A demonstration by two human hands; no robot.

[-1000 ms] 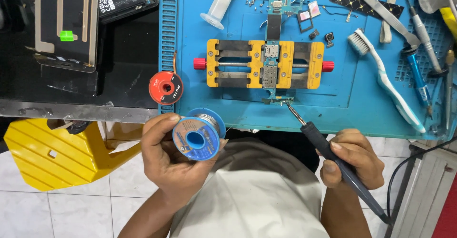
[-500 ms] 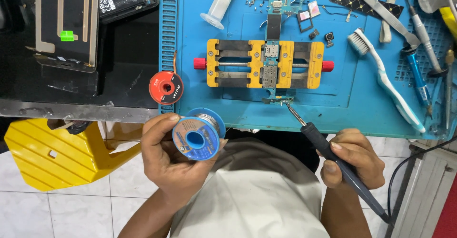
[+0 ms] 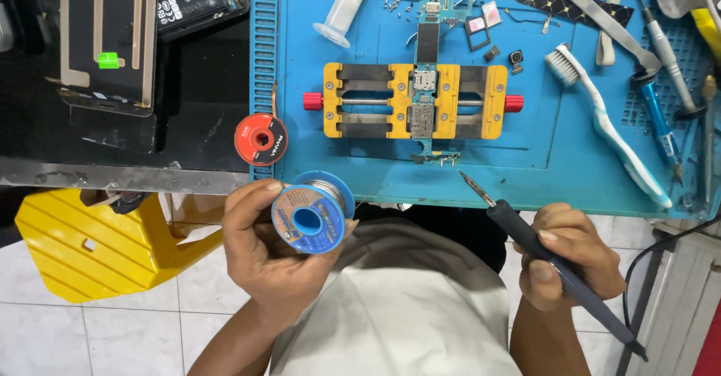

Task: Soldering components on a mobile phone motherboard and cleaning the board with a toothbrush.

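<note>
Little has been moved since the earlier frame. The blue spool of solder wire [image 3: 312,214] is kept clamped in the left hand [image 3: 264,259], off the table edge. The black soldering iron [image 3: 552,263] is gripped by the right hand [image 3: 571,259], tip near the green circuit board [image 3: 424,113] in the yellow clamp holder [image 3: 413,100] on the blue mat [image 3: 571,158].

Blue solder spool [image 3: 313,213], wire wound, face up, at 7 o'clock off mat edge. Black soldering iron [image 3: 557,268], tip toward 11 o'clock.
</note>
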